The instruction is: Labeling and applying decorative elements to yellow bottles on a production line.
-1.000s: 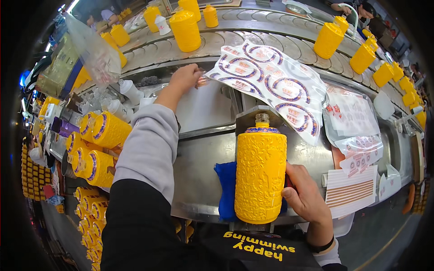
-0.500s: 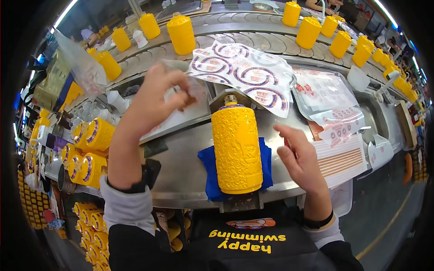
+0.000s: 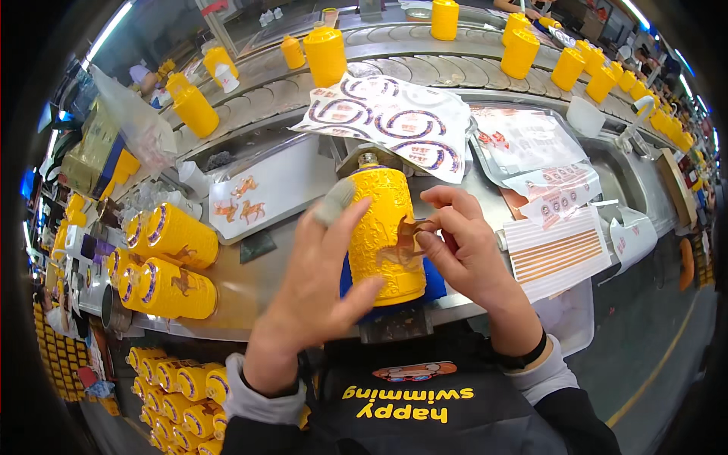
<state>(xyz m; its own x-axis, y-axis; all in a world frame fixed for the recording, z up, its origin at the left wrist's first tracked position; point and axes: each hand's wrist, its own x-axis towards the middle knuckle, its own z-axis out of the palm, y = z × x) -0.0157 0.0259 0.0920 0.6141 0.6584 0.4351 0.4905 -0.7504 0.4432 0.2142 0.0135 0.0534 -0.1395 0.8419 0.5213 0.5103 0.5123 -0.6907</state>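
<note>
A yellow embossed bottle [image 3: 369, 220] lies tilted on a blue cloth [image 3: 434, 282], its clear neck pointing away from me. My right hand [image 3: 469, 250] pinches a brown horse-shaped decal [image 3: 402, 246] between thumb and fingertips, against the bottle's right side. Along the bottle's left side is my left hand [image 3: 315, 269], fingers spread, with a pale cover on one finger. Its thumb reaches over the lower part of the bottle; whether it presses there I cannot tell. Left of the bottle, a white sheet [image 3: 284, 182] carries several more brown animal decals.
Finished-looking yellow bottles [image 3: 182, 288] lie stacked at the left. Behind the bottle rests a sheet of curved purple decals [image 3: 413, 121]. A tray [image 3: 531, 144] of clear sheets and a brown-striped sheet [image 3: 557, 250] are at the right. A conveyor [image 3: 409, 49] carrying yellow bottles curves across the back.
My left hand has come down from above the white sheet to the bottle's left side. My right hand has moved in from the right and now pinches the horse decal at the bottle.
</note>
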